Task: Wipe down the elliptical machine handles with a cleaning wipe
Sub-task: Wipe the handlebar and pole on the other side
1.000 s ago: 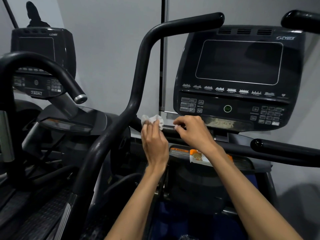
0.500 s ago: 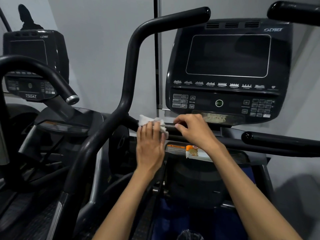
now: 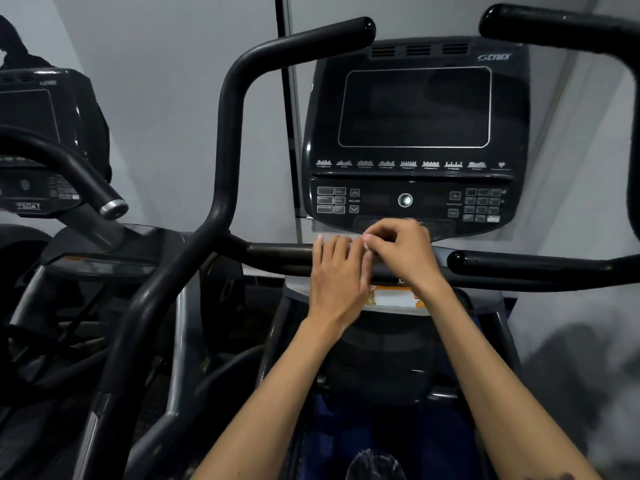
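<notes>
Both forearms bare, no sleeves, rings or watch.

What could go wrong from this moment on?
1. The left hand lies flat over the black horizontal crossbar, hiding the wipe, so it may be bunched and skip parts of the bar.
2. The right hand works just below the black console's keypad; a stray knuckle might press buttons.

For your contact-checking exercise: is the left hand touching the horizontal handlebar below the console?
Touching. The head view shows the left hand lying flat across the horizontal handlebar, fingers draped over its top, no gap.
</notes>
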